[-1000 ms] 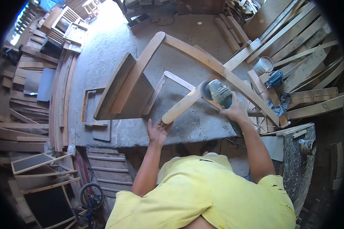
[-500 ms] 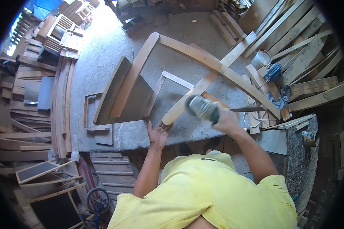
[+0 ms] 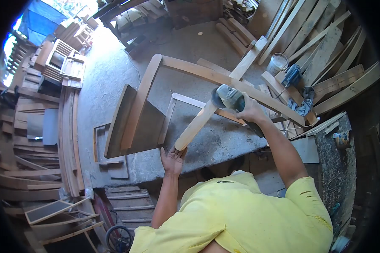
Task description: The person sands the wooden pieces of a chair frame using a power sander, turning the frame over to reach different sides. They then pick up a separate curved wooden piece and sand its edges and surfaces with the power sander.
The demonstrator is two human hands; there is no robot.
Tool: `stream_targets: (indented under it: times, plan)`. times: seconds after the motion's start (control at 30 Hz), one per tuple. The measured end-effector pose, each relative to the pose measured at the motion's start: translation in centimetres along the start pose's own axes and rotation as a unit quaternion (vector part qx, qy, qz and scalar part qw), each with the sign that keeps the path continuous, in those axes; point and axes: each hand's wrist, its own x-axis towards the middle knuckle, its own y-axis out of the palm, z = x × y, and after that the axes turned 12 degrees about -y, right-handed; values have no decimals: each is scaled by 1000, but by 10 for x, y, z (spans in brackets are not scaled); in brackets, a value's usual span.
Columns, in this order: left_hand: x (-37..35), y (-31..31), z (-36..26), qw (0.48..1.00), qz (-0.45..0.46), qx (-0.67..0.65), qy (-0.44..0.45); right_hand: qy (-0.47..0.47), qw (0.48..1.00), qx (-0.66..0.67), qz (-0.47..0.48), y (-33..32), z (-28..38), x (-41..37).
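Note:
My right hand (image 3: 252, 110) is wrapped round an angle grinder (image 3: 231, 98), whose round disc rests on or just over the upper part of a pale wooden leg (image 3: 194, 128). That leg belongs to a wooden chair frame (image 3: 198, 71) lying tilted on its side, with a dark flat panel (image 3: 144, 126) at its left. Palm up, my left hand (image 3: 173, 161) supports the leg's rounded near end; its fingers go partly behind the wood and its thumb points away to the left. The disc's underside is hidden.
A concrete slab (image 3: 223, 145) lies beneath the frame. Planks (image 3: 316, 46) lean at the right, near a white bucket (image 3: 278, 63) and a blue power tool (image 3: 292, 76). Stacked boards (image 3: 36, 164) line the left side. A small rectangular frame (image 3: 96, 143) lies left of the panel.
The grinder has moved up along the leg, away from its near end, with my right hand. My left hand stays at the leg's end. The whole view has shifted and turned slightly.

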Motion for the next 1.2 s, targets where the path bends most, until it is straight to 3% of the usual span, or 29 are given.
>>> stream_targets:
  times: [0.17, 0.23, 0.3, 0.37, 0.47, 0.6, 0.77, 0.83, 1.0, 1.2]
  plan:
    - [0, 10, 5, 996, -42, 76, 23, 54, 998, -11, 6, -14, -24, -37]
    - [3, 16, 6, 991, -63, 107, 43, 49, 998, 14, -42, -11, -44, -65]
    - [11, 8, 5, 962, -84, 246, 78, 98, 992, 65, -40, -1, -73, -98]
    - [21, -1, -4, 962, -92, 244, 77, 92, 990, 77, -77, 24, -104, -133]
    - [29, 2, -17, 963, -96, 236, 90, 127, 981, 108, -99, 27, -90, -176]
    - [42, 6, -49, 962, -95, 233, 109, 180, 974, 126, -57, 37, -81, -195]
    - [51, 13, -77, 954, -94, 262, 115, 172, 974, 136, -53, 42, -70, -175]
    - [55, 15, -84, 955, -96, 253, 120, 104, 983, 135, -64, 38, -59, -150]
    - [74, 22, -108, 947, -101, 257, 163, 47, 991, 114, -57, 20, -15, -76]
    - [88, 26, -131, 939, -113, 285, 155, -6, 998, 46, 40, 2, 47, -3]
